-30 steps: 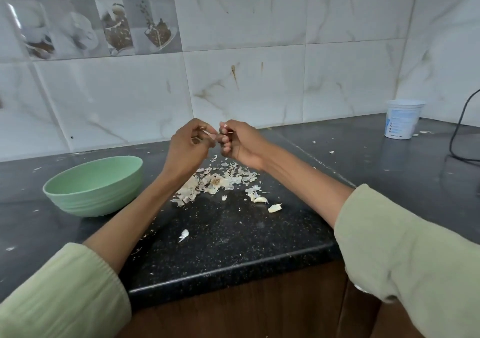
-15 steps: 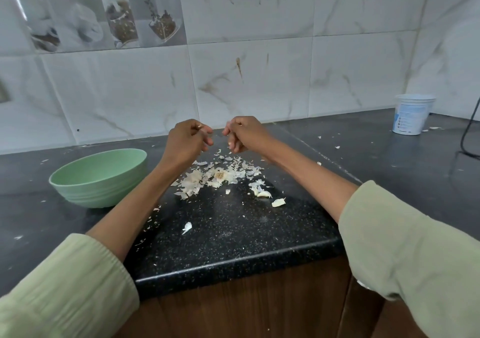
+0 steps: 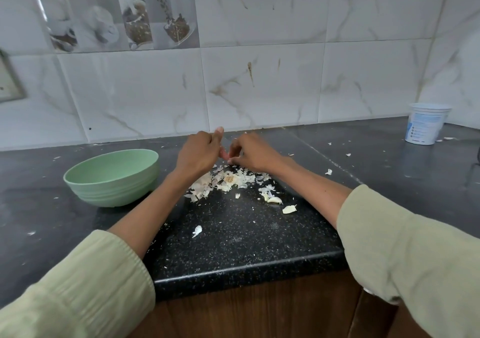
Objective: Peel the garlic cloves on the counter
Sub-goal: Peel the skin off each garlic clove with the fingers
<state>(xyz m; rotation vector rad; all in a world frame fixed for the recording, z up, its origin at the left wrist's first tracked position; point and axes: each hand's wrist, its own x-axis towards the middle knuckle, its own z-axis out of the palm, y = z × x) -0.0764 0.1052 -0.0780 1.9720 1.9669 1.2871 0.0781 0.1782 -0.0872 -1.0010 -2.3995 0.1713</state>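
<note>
With the left hand (image 3: 198,153) and right hand (image 3: 253,153) held together just above the heap of skins (image 3: 223,180) on the bench (image 3: 233,236), fingers curled around something too small to identify, the remaining garlic cloves (image 3: 274,200) nearby may get lost among scattered skins.

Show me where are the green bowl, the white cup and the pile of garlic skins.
green bowl (image 3: 114,181): head view, outer wall.
white cup (image 3: 426,127): head view, printed side.
pile of garlic skins (image 3: 228,180): head view, middle.
</note>
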